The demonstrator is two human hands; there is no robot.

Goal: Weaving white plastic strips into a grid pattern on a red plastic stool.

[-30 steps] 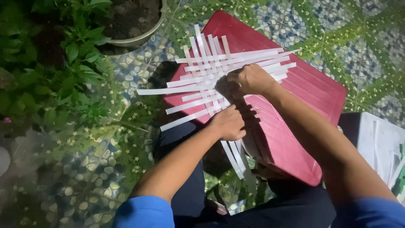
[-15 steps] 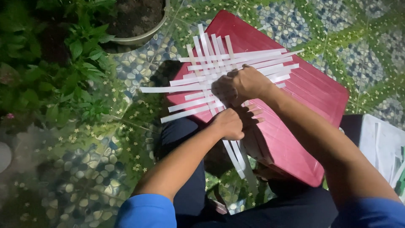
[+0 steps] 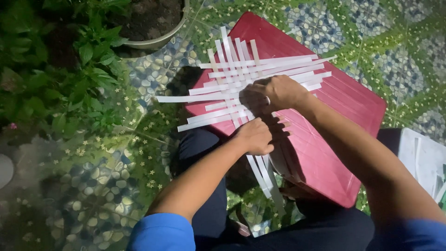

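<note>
Weaving white strips (image 3: pixel 260 74) on red lid (image 3: pixel 339 107), left hand (image 3: pixel 254 135) and right hand (image 3: pixel 274 93) fingers pinching strips

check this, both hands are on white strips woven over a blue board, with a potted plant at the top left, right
Not quite: the board is red, not blue, as the head view shows. The rest stands: the left hand and right hand are on the white strips woven over it, with a potted plant at the top left.

Open red board (image 3: pixel 344 121) rightward; potted plants (image 3: pixel 69 60) crowding left.
</note>
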